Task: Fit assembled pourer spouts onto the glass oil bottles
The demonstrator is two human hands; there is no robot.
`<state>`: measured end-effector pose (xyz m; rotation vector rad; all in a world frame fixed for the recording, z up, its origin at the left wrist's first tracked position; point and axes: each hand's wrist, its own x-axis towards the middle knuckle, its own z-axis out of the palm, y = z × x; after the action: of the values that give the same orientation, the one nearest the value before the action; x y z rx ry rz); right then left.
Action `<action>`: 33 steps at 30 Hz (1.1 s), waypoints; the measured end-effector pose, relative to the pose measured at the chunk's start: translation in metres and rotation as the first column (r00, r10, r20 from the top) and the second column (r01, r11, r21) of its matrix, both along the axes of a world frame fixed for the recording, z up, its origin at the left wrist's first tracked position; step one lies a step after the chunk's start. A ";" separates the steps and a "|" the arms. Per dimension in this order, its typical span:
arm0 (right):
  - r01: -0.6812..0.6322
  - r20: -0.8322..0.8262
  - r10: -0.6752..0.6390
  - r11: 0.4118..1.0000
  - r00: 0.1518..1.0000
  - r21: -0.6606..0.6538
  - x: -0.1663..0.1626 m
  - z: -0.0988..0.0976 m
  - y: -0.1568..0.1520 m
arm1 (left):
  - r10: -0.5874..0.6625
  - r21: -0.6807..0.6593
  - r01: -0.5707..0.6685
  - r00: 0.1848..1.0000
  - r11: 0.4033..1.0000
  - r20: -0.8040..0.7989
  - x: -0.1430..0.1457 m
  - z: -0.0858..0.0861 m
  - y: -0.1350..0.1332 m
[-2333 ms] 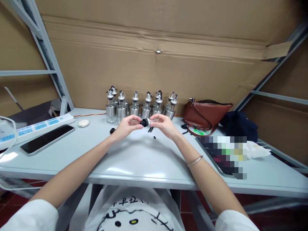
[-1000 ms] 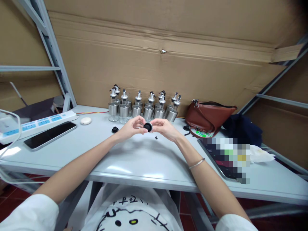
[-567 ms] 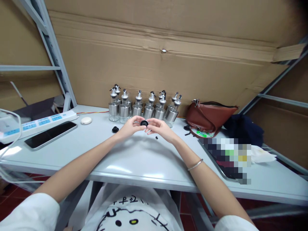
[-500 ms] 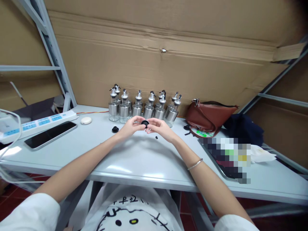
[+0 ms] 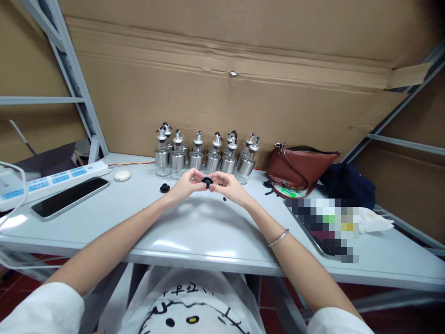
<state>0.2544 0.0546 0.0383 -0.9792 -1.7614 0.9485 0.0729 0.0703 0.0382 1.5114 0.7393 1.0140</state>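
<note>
Between my two hands is a small round black cap-like part (image 5: 207, 182), just above the table. My left hand (image 5: 189, 183) pinches its left side with thumb and fingers. From the other side my right hand (image 5: 227, 186) grips the same part. A similar black part (image 5: 164, 188) lies on the table left of my left hand, and a tiny black piece (image 5: 224, 199) lies below my right hand. Behind the hands stand several glass bottles with steel sleeves and pourer spouts (image 5: 178, 160); my fingers partly cover the bases of some.
On the left are a power strip (image 5: 52, 184), a phone (image 5: 71, 197) and a round white case (image 5: 122, 176). A brown leather bag (image 5: 301, 169), dark cloth (image 5: 347, 185) and a blurred-out flat item (image 5: 320, 227) occupy the right. Cardboard (image 5: 225, 106) walls the back.
The round black part has turned slightly between my fingers, and both hands still grip it. The whole view has shifted a little; the things on the table have stayed put.
</note>
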 end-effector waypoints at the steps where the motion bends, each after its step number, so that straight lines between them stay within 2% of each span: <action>1: 0.004 0.006 -0.004 1.000 1.000 0.005 0.000 0.000 0.000 | 0.004 0.008 -0.004 1.000 1.000 -0.013 0.000 0.000 0.000; 7: 0.037 0.076 -0.041 0.998 0.996 0.052 -0.003 -0.001 -0.003 | 0.083 0.118 -0.071 0.991 0.990 -0.106 0.002 -0.002 0.000; 12: 0.040 0.134 -0.056 0.991 0.989 0.125 -0.005 -0.001 -0.005 | 0.095 0.171 -0.077 0.991 0.982 -0.100 0.003 -0.005 -0.001; 25: 0.052 0.104 -0.070 0.985 0.992 0.163 -0.005 -0.001 -0.006 | 0.110 0.269 -0.080 0.989 0.960 -0.098 0.005 -0.001 -0.012; 28: 0.040 0.083 -0.051 0.991 0.995 0.129 -0.004 0.000 -0.006 | 0.089 0.290 -0.054 0.990 0.955 -0.108 0.004 -0.002 -0.011; 33: 0.008 -0.060 -0.009 1.000 0.998 -0.027 0.001 0.002 -0.003 | 0.106 0.395 -0.072 0.992 0.916 -0.065 0.003 -0.003 -0.006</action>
<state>0.2553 0.0520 0.0406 -0.9642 -1.6971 0.9883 0.0764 0.0642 0.0347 1.8895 0.6965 1.2256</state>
